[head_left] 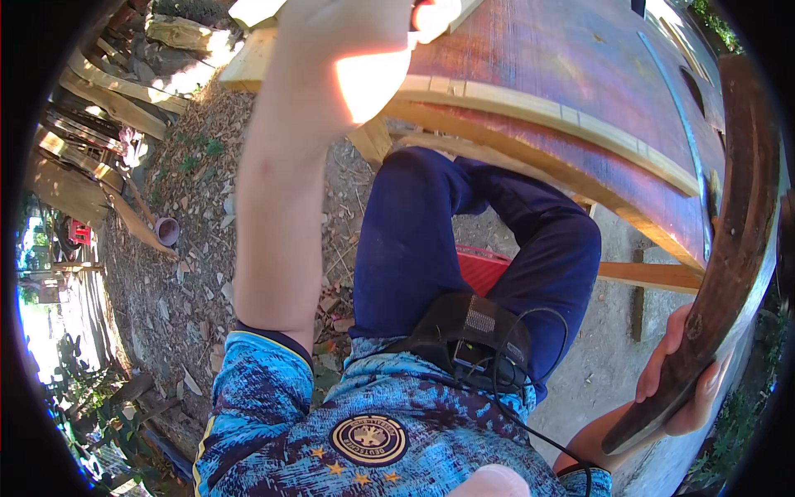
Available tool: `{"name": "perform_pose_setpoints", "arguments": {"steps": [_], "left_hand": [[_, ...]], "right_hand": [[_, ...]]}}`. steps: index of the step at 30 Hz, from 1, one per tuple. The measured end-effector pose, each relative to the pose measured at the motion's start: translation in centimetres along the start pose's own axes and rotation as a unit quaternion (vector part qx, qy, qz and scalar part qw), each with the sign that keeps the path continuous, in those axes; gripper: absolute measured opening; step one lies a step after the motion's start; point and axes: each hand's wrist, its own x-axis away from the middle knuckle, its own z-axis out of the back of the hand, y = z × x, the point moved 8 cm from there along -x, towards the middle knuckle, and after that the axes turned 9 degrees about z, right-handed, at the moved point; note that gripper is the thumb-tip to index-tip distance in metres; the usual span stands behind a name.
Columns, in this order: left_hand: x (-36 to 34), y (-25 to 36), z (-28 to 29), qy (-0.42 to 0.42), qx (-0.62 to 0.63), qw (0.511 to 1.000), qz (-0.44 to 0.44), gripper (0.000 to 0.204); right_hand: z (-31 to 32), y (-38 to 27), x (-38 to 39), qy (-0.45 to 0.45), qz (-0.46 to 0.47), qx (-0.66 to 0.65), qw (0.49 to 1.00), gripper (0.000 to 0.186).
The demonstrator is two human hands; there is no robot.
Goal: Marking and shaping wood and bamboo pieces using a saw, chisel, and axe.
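My left arm stretches up to the top edge, where my left hand [356, 50] is partly cut off and washed out by sunlight. Its visible fingers look curled over the near left part of a wooden worktable [530, 62]; what they hold, if anything, I cannot make out. Low on the right, my right hand [691, 385] is closed around the lower part of a long dark brown piece of wood [733, 215]. This piece rises steeply along the right side of the view, apart from my body, and looks curved.
A pale wooden strip [563, 124] lies along the table's near edge, above my knees. Something red [482, 267] shows between my legs. Rough logs [116, 91] and a small pot [167, 231] are at left. A cable [530, 427] hangs from a black waist pouch [472, 335].
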Motion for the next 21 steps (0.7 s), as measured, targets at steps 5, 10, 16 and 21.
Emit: {"name": "perform_pose_setpoints", "arguments": {"steps": [5,10,16,21], "left_hand": [[3.7,1.4,-0.4,0.053,-0.088,0.989,0.106,0.027],[5.3,1.3,-1.3,0.128,-0.375,0.918,0.025,0.011],[5.7,-0.3,1.0,0.086,-0.382,0.919,0.041,0.017],[6.0,-0.7,0.6,0.077,-0.433,0.898,0.003,0.016]], "right_hand": [[-1.4,1.0,-0.2,-0.007,-0.005,0.042,0.999,0.085],[-2.4,2.4,-0.5,-0.021,-0.030,0.027,0.999,0.079],[-3.1,3.0,-0.8,-0.035,-0.032,0.033,0.998,0.066],[-1.8,4.0,-0.4,-0.009,-0.064,0.029,0.997,0.063]]}}
